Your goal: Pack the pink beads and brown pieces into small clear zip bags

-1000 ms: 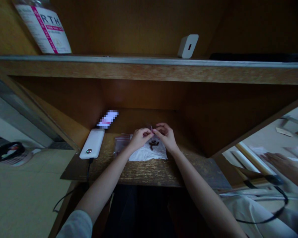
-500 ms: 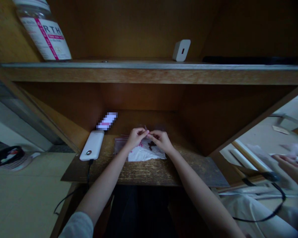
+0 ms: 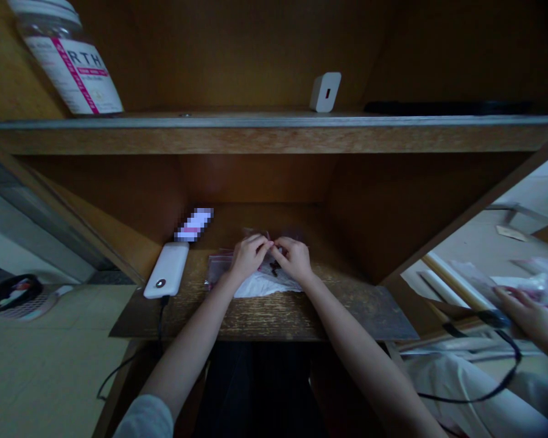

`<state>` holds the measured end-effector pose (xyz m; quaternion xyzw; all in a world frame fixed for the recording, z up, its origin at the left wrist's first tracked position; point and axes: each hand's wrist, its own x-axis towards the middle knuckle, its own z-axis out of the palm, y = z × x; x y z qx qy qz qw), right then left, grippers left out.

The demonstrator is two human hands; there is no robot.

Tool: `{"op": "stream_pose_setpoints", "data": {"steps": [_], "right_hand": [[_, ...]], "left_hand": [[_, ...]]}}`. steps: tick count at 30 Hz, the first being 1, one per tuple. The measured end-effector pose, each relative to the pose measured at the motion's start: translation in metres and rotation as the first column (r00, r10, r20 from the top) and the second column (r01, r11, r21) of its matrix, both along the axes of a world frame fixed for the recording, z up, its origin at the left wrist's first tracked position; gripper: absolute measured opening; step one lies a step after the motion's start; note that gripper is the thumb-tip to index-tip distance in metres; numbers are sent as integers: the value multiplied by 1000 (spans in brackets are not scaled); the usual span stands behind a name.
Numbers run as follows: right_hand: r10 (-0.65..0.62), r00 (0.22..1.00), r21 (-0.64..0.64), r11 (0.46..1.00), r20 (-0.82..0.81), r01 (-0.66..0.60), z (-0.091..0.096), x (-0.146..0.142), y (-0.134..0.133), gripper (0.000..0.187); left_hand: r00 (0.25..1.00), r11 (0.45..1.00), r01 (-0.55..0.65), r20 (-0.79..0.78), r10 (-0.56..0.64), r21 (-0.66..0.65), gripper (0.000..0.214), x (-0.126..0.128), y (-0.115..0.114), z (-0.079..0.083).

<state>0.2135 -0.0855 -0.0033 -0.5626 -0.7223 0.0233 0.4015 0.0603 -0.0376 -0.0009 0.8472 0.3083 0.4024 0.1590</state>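
My left hand (image 3: 249,254) and my right hand (image 3: 295,257) meet fingertip to fingertip above a white tissue (image 3: 262,288). Both are closed in a pinch; whatever sits between the fingertips is too small to make out. Small dark brown pieces (image 3: 274,267) lie on the tissue just under my right hand, and a few pinkish-red bits show beside my left fingers. A clear plastic zip bag (image 3: 217,267) lies flat to the left, partly under my left wrist. More clear plastic is faintly visible behind my hands.
A white power bank (image 3: 167,269) with a black cable lies left, near a blurred-out phone screen (image 3: 194,224). Above, a shelf edge (image 3: 274,139) carries a labelled jar (image 3: 73,67) and a white charger (image 3: 326,92). Another person's hand (image 3: 527,313) works at the right; a basket (image 3: 22,298) stands left.
The view has shifted slightly. My hands stay together over the tissue, with the right one turned a little further inward. The other person's hand has come further into view.
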Motion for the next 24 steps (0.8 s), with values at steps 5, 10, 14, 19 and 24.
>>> {"op": "stream_pose_setpoints", "data": {"steps": [5,10,14,19,24], "right_hand": [[-57,998,51,997,8,57,-1,-6,-1,27],[-116,993,80,990,25,113,-2,-13,-2,28],[-182,983,89,980,21,180,-3,-11,-1,26],[-265,958,42,962,-110,270,-3,1,1,22],[-178,956,-21,984,-231,178,-3,6,3,21]], "left_hand": [[999,998,-33,-5,33,61,22,0,-2,1],[996,988,-89,-21,92,126,25,2,-1,-2],[992,979,-116,-37,124,170,26,4,-5,-2],[985,973,-144,-64,158,182,27,4,-9,0],[988,981,-149,-18,152,122,23,1,-10,3]]}}
